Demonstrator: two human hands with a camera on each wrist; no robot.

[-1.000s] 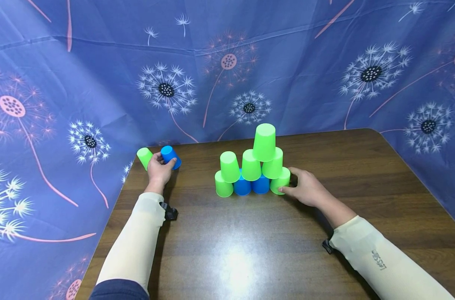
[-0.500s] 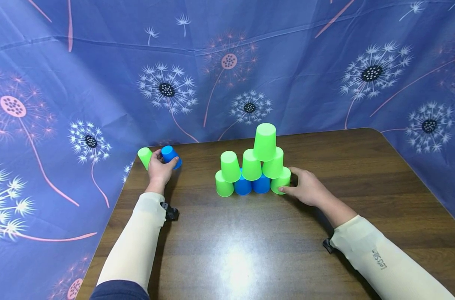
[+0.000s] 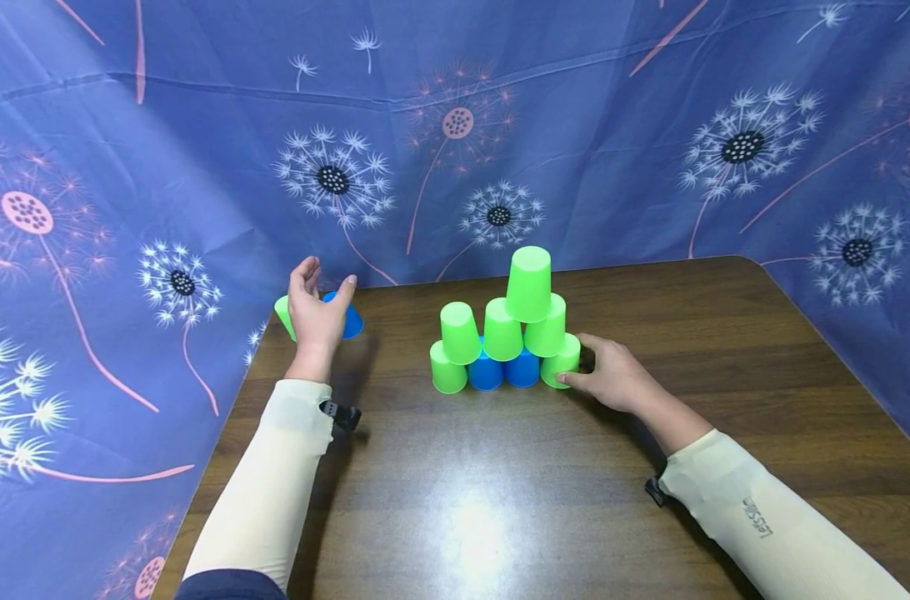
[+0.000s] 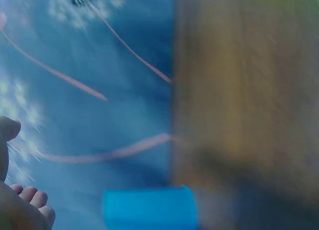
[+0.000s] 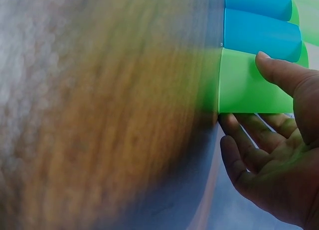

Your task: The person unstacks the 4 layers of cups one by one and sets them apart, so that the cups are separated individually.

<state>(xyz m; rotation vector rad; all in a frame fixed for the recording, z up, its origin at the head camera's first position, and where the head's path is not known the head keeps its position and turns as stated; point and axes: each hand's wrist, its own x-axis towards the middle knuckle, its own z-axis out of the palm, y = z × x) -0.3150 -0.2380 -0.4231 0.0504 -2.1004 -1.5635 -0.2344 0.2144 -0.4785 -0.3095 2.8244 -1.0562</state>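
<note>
Above the table's far left corner, my left hand [image 3: 317, 321] has its fingers and thumb spread, holding nothing. It partly hides a blue cup [image 3: 355, 324] and a green cup [image 3: 283, 312] standing upside down there. In the left wrist view that blue cup [image 4: 149, 209] appears apart from the fingers. An upside-down cup pyramid stands mid-table: green and blue cups at the bottom, three green above, one green cup [image 3: 529, 285] on top. My right hand [image 3: 612, 377] holds the bottom right green cup [image 3: 563, 360], thumb on its near side, fingertips against its right side in the right wrist view.
The brown wooden table [image 3: 425, 475] reaches back to a blue dandelion-patterned cloth [image 3: 440, 192], which also hangs along the left side. The bottom row's blue cups [image 3: 486, 372] stand close between the two green end cups.
My left hand has let go of the blue cup and lifted, its fingers now spread. The blue cup stays beside the green one. My right hand and the pyramid have not moved.
</note>
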